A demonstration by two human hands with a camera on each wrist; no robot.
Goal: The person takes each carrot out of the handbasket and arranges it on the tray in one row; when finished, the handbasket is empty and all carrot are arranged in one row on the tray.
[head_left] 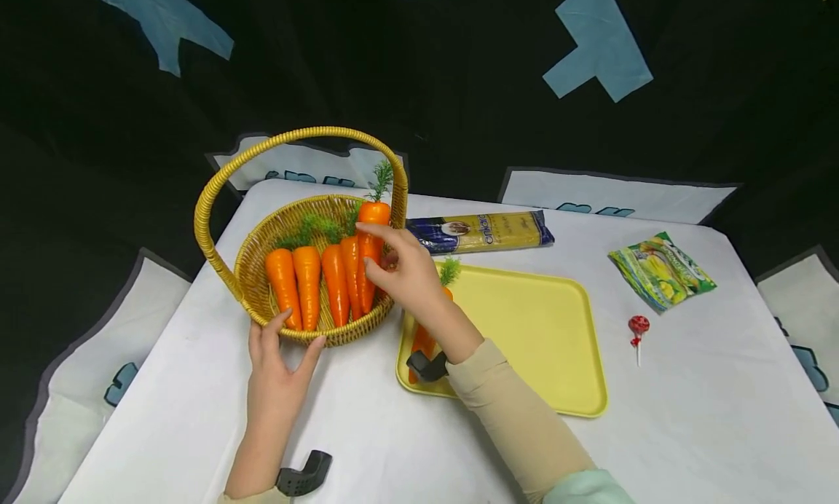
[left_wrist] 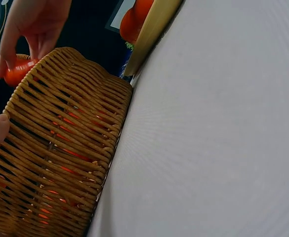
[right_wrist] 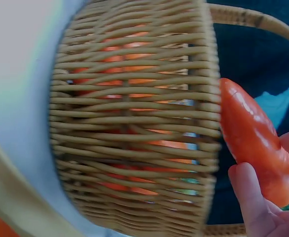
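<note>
A yellow wicker basket (head_left: 350, 334) with a tall hoop handle stands at the left of the table, several orange carrots (head_left: 306, 285) lying side by side in it. My left hand (head_left: 275, 376) grips its near rim, fingertips at the edge and thumb against the outside. Over the basket's right side, my right hand (head_left: 409, 267) pinches a carrot (right_wrist: 258, 143) between thumb and fingers. That carrot's green top points up and its tip points down among the others. Another carrot (head_left: 422, 341) lies on the left of a yellow tray (head_left: 524, 336), partly hidden by my right wrist.
Behind the tray lies a blue and gold packet (head_left: 485, 231). A green and yellow bag (head_left: 662, 271) and a red lollipop (head_left: 637, 328) lie to the right on the white tablecloth (head_left: 695, 416). A dark cloth (head_left: 446, 74) hangs behind the table.
</note>
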